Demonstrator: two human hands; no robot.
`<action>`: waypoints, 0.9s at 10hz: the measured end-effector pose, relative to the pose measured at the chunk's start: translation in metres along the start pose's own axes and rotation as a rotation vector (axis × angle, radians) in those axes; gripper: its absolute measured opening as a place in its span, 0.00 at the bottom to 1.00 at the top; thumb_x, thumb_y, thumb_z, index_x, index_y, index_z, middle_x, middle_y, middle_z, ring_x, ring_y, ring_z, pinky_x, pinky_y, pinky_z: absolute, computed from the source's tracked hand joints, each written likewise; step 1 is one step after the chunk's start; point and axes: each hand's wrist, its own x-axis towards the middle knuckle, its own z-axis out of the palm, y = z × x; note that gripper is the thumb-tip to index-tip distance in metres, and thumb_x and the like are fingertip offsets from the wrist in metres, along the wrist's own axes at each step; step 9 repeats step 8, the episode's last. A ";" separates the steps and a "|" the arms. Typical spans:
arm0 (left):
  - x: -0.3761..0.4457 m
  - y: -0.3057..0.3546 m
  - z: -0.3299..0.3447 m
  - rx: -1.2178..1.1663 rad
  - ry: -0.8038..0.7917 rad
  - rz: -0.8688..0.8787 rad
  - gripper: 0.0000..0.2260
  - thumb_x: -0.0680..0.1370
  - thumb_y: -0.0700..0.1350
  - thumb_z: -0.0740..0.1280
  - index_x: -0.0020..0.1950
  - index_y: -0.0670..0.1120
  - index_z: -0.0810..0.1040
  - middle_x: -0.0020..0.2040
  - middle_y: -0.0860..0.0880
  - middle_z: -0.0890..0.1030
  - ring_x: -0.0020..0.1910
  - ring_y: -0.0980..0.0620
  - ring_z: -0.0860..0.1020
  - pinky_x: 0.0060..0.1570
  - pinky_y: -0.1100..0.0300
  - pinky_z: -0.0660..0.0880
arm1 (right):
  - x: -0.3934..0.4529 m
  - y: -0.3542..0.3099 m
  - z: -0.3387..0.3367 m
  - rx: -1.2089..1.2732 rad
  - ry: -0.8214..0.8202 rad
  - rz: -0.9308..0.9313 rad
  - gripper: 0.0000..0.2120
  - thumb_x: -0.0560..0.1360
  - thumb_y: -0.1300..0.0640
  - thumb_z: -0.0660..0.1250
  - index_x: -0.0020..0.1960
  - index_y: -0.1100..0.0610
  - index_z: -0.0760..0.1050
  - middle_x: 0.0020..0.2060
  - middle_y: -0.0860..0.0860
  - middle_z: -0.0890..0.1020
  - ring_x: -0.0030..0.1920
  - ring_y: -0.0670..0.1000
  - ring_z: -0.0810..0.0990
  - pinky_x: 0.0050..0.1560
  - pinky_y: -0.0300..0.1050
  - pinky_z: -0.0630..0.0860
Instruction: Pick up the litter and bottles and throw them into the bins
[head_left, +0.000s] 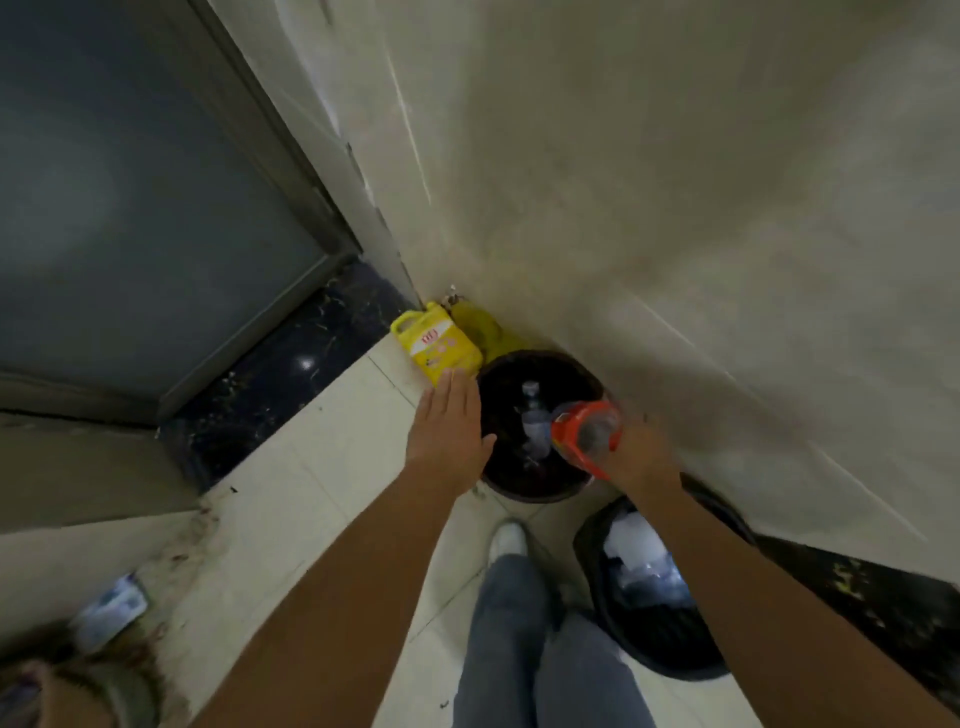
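Note:
My right hand (641, 449) grips a clear plastic bottle with a red label (584, 431) and holds it over the right rim of a round black bin (501, 470) in the corner. A clear bottle (532, 415) lies inside that bin. Flat and empty, my left hand (449, 423) hovers with fingers together at the bin's left rim. A second black bin (649, 649) with white and clear litter (636, 545) stands nearer me on the right, by the wall.
A yellow jug (434, 343) and a yellow bag (483, 325) stand in the corner behind the first bin. A grey door (130, 208) is at left, a beige wall (675, 182) at right. Litter (106, 616) lies on the floor at lower left. My legs (519, 649) stand on the pale tiles.

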 end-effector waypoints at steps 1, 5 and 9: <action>0.056 -0.007 0.057 -0.005 -0.102 0.035 0.30 0.83 0.53 0.52 0.77 0.39 0.41 0.79 0.41 0.42 0.78 0.45 0.42 0.77 0.53 0.44 | 0.054 0.005 0.056 0.094 -0.013 0.001 0.27 0.75 0.56 0.65 0.68 0.67 0.61 0.67 0.66 0.67 0.66 0.62 0.69 0.69 0.52 0.64; 0.164 -0.031 0.274 -0.110 -0.228 -0.084 0.33 0.82 0.57 0.49 0.77 0.40 0.38 0.78 0.39 0.39 0.77 0.43 0.39 0.77 0.52 0.41 | 0.197 0.034 0.236 -0.154 -0.175 -0.108 0.24 0.75 0.58 0.64 0.66 0.65 0.60 0.68 0.63 0.62 0.69 0.61 0.62 0.69 0.52 0.65; 0.146 -0.066 0.126 -0.032 0.029 -0.049 0.30 0.83 0.54 0.48 0.77 0.38 0.39 0.78 0.40 0.39 0.77 0.43 0.39 0.77 0.51 0.41 | 0.175 -0.052 0.137 -0.270 0.147 -0.489 0.28 0.77 0.52 0.58 0.71 0.67 0.58 0.73 0.66 0.59 0.73 0.66 0.58 0.72 0.62 0.58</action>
